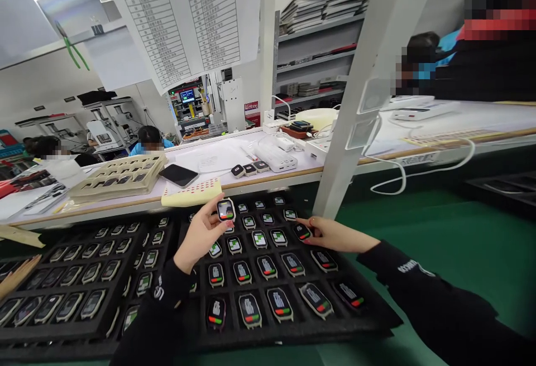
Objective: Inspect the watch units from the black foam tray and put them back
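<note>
My left hand (203,235) is closed on a smartwatch (225,210), raised above the upper left part of a black foam tray (268,335). The watch's lit screen faces me. At the tray's right side my right hand (333,234) grips another smartwatch (302,232) between thumb and fingers, at its slot; I cannot tell whether it is lifted clear. Rows of smartwatches (280,303) fill the tray. Nearer ones show white text with red and green bars, while farther ones show green and white blocks.
More watches lie in a second foam tray (75,330) on the left, with another person's hand (19,275) at its edge. A shelf (234,187) behind holds a phone (178,175), a cream tray (119,179) and a power bank (274,154). A white post (355,92) rises behind my right hand.
</note>
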